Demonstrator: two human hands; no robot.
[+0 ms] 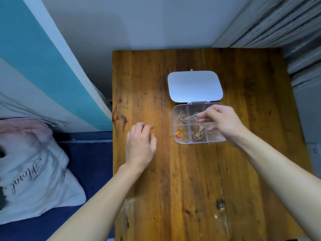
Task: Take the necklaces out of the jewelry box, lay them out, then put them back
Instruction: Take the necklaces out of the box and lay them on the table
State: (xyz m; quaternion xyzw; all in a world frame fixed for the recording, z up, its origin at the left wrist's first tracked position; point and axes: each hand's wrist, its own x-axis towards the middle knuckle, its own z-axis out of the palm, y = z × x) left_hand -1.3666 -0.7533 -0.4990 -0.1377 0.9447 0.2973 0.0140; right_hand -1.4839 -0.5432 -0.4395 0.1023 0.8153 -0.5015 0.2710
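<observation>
A clear plastic jewelry box (175, 139) with several compartments sits on the wooden table (191, 180), its white lid (194, 86) open and tilted back. My right hand (223, 121) hovers over the box's right side, fingertips pinched on a thin silver necklace (186, 117) that stretches across the back-row compartments. A gold necklace with a red pendant (180, 134) lies in the front left compartment. A pale gold chain (198, 133) fills the front middle one. Another small silver piece (210, 131) shows under my right hand. My left hand (140, 145) rests palm-down on the table, left of the box, holding nothing.
The table's left edge (113, 136) borders a dark blue bed with a white lettered pillow (33, 180). A wall stands behind the table and grey slatted panels (298, 49) close off the right side. Worn patches mark the table's front part.
</observation>
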